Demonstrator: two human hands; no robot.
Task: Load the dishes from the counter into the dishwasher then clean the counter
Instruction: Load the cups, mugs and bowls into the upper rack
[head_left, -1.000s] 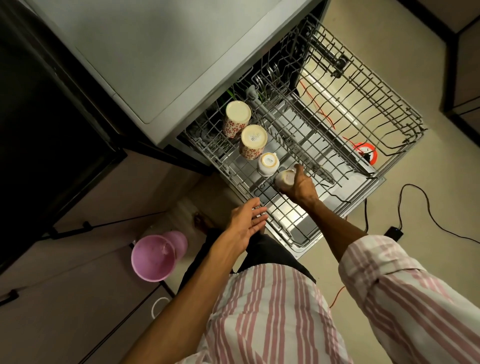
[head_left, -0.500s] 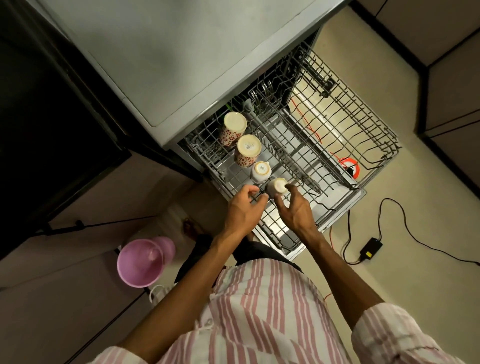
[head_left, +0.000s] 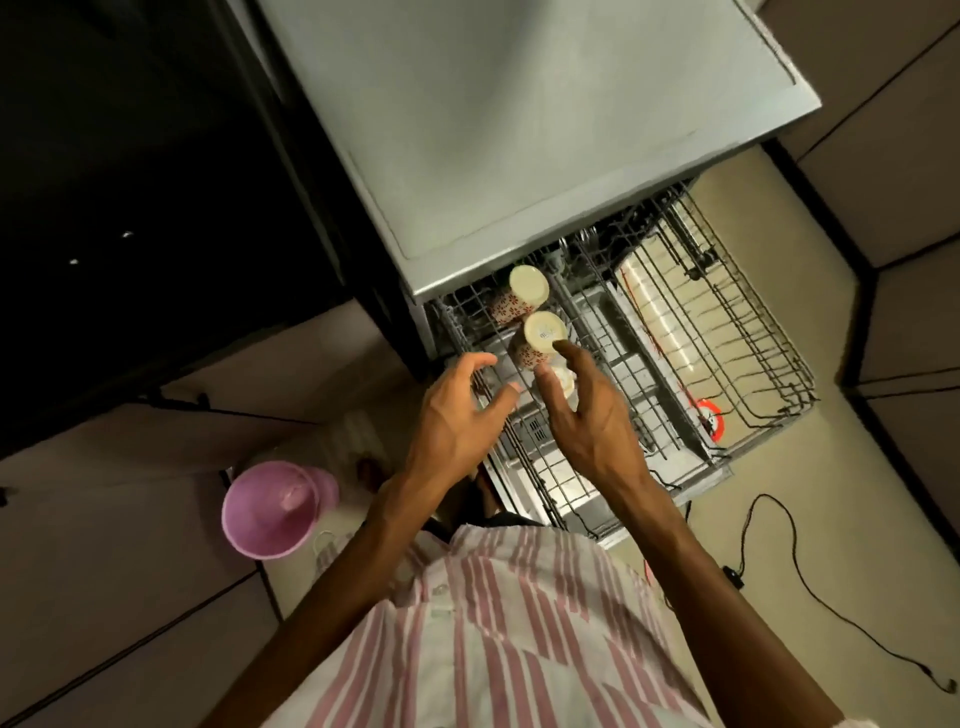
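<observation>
Now, cups: two patterned cups stand bottom-up in the pulled-out rack (head_left: 753, 332), the far cup (head_left: 522, 293) and the near cup (head_left: 540, 338); a small white cup (head_left: 563, 379) sits just below them, partly hidden by fingers.
Right hand (head_left: 592, 415): fingers spread loosely round the small white cup, forefinger tip at the near cup's base; whether it grips is unclear.
Left hand (head_left: 457, 415): open, fingers lightly curled, holding nothing, just beside the cups.
Risk: a nudge from either hand could tip the near cup against its neighbours, since they stand close together.
Risk: the low dishwasher lid (head_left: 545, 130) overhangs the far cup, so lifting there could knock it.
Around: pink bucket (head_left: 270, 509) on the floor at left; black cable (head_left: 810, 587) at right, a trip hazard when stepping back.
</observation>
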